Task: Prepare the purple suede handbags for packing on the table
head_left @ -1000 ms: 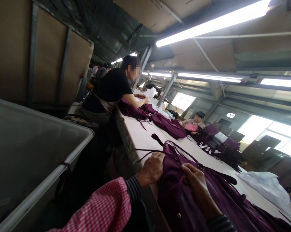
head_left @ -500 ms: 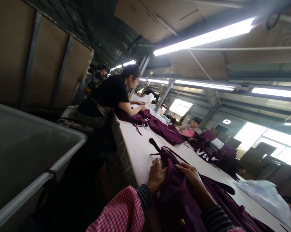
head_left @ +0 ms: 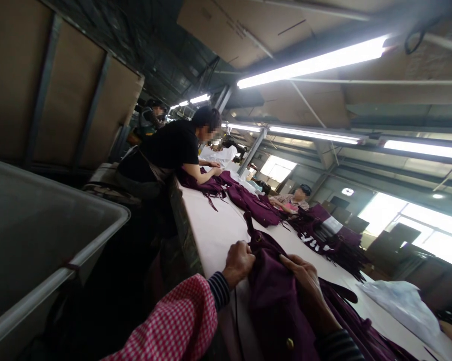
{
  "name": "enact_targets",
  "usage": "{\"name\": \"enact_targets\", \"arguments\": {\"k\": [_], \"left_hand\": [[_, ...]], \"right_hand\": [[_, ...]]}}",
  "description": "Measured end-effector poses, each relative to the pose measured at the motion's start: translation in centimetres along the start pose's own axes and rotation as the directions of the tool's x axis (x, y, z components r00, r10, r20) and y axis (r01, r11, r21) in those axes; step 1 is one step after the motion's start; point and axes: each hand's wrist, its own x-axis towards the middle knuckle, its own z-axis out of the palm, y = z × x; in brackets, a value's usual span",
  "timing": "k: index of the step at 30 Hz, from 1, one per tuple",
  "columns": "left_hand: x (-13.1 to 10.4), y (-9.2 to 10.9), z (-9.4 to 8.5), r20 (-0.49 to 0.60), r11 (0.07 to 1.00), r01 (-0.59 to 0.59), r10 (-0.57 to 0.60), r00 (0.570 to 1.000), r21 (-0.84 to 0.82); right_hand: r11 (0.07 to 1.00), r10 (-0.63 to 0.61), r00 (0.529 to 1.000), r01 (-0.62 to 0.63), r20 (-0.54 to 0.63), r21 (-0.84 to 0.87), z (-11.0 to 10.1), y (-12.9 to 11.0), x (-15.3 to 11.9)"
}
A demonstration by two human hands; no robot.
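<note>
A purple fabric bag (head_left: 273, 301) with a small gold stud lies toward me over the near part of the white table. At its upper left edge my left hand (head_left: 240, 263) is closed in a fist, and a thin dark drawstring (head_left: 236, 313) hangs below that fist. My right hand (head_left: 303, 273) grips the bag's upper right side, thumb and fingers pressed on the cloth. A strap with a rounded end (head_left: 248, 223) sticks up beyond the bag's mouth. What lies inside my left fist is mostly hidden.
More purple bags (head_left: 252, 203) lie along the white table (head_left: 199, 210), with a stack (head_left: 331, 230) at its far side. Clear plastic (head_left: 402, 306) rests at the right. A large pale bin (head_left: 56, 276) stands left. A co-worker in black (head_left: 169, 150) leans over the table; another person (head_left: 295, 198) sits across.
My left hand has closed into a tighter fist at the bag's edge. The cords looped over the bag's top are gone from there, and one now hangs below my left hand.
</note>
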Motion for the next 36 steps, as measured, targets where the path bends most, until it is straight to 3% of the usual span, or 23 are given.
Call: {"name": "enact_targets", "arguments": {"k": [2, 4, 8, 12, 17, 20, 24, 30, 33, 36], "left_hand": [[-0.4, -1.3, -1.5, -0.039, 0.998, 0.008, -0.006, 0.999, 0.06], [-1.2, -2.6, -2.7, -0.053, 0.991, 0.002, 0.005, 0.999, 0.134], [-3.3, -3.3, -3.2, -0.008, 0.959, -0.123, 0.129, 0.992, 0.257], [-3.0, -1.7, -2.6, 0.116, 0.926, -0.285, 0.264, 0.958, 0.247], [0.0, -0.7, -1.1, 0.305, 0.924, -0.338, 0.275, 0.912, 0.177], [1.5, -0.7, 0.0, 0.25, 0.935, -0.315, 0.269, 0.93, 0.165], [3.0, -0.6, 1.8, 0.127, 0.953, -0.245, 0.225, 0.966, 0.176], [3.1, -0.9, 4.1, 0.083, 0.946, -0.233, 0.219, 0.972, 0.227], [2.6, -1.1, 4.3, 0.109, 0.926, -0.287, 0.268, 0.957, 0.247], [1.6, -1.5, 3.5, 0.137, 0.913, -0.324, 0.298, 0.945, 0.247]], "right_hand": [[1.0, 0.02, 0.998, -0.02, -0.055, 0.0, 0.0, 0.1, -0.3], [1.0, -0.003, 1.0, 0.003, -0.029, 0.012, 0.7, 0.4, -0.8], [0.998, -0.053, 0.998, 0.052, 0.016, 0.031, 3.0, 1.0, -1.8], [0.998, -0.05, 0.998, 0.048, 0.045, 0.044, 3.7, 0.2, -2.2], [0.985, -0.145, 0.987, 0.136, 0.074, 0.11, 4.3, -1.1, -2.1], [0.98, -0.169, 0.981, 0.157, 0.098, 0.125, 5.0, -1.3, -2.1], [0.977, -0.121, 0.976, 0.086, 0.178, 0.194, 6.0, -0.9, -2.8], [0.957, -0.061, 0.975, -0.005, 0.216, 0.29, 6.4, 1.1, -2.9], [0.958, -0.041, 0.98, -0.017, 0.194, 0.287, 5.7, 1.7, -2.3], [0.957, -0.012, 0.987, -0.035, 0.16, 0.289, 4.9, 1.7, -2.1]]}}
